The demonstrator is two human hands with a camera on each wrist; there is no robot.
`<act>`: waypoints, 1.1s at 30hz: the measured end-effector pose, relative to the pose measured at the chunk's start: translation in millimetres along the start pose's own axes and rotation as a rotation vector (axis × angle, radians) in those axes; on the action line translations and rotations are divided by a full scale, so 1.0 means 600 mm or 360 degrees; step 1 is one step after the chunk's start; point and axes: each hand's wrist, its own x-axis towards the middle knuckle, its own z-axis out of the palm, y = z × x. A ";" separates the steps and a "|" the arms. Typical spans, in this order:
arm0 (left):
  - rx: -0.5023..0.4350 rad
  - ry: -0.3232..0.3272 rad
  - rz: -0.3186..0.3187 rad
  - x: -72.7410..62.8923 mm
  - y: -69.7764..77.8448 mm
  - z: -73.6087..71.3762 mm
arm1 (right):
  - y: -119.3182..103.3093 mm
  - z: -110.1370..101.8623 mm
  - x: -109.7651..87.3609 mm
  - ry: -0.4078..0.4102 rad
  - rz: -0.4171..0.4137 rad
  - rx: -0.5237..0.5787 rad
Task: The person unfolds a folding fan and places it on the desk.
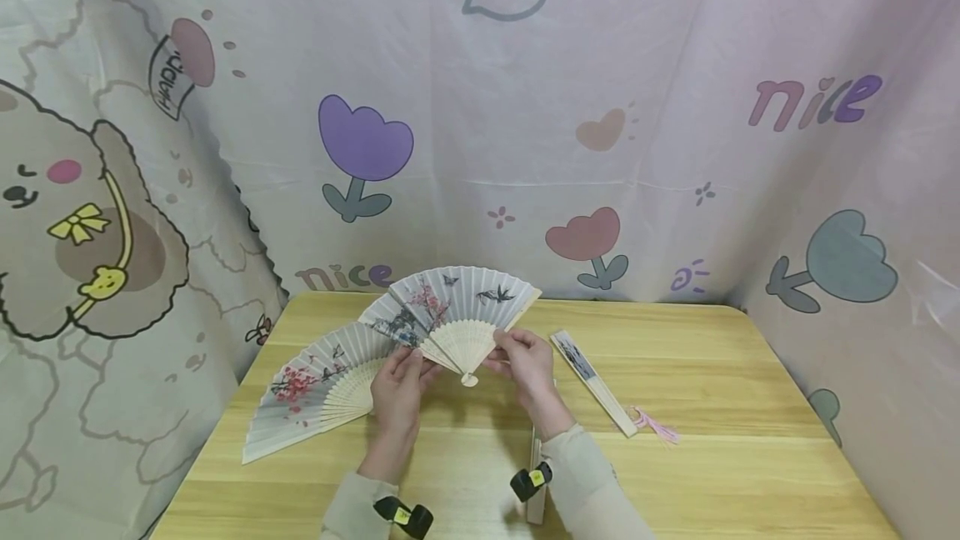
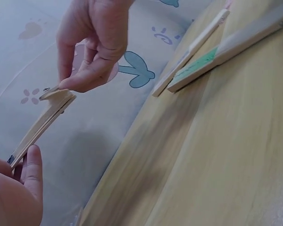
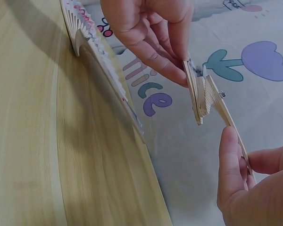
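Observation:
A folding fan (image 1: pixel 480 294) with pink blossoms and dark birds on pale fabric is spread out above the table, its pivot end toward me. My left hand (image 1: pixel 397 390) pinches its left side, where several ribs lie stacked together. On the opposite side, my right hand (image 1: pixel 528 365) grips the outer rib between thumb and fingers. Seen edge-on in the right wrist view, the fan's ribs (image 3: pixel 208 96) run zigzag between both hands. A second spread fan (image 1: pixel 300 394), with red blossoms, stands on the table behind and left of my left hand.
One closed fan (image 1: pixel 592 382) with a pink tassel (image 1: pixel 660 427) lies on the wooden table (image 1: pixel 750 473) at the right. Another closed fan (image 1: pixel 535 508) lies partly under my right forearm; its green patch (image 2: pixel 195 65) shows in the left wrist view. A printed curtain (image 1: pixel 487 107) hangs behind.

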 end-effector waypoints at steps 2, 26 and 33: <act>-0.0006 0.0031 0.0061 -0.001 -0.003 0.001 | 0.000 0.001 0.001 0.0001 -0.0007 0.0020; -0.0055 0.0187 0.0204 -0.019 -0.007 0.011 | 0.003 0.004 0.002 0.0108 -0.0063 0.0221; -0.0022 0.0212 0.0215 -0.026 -0.007 0.012 | 0.002 0.004 0.003 0.0126 -0.0079 0.0252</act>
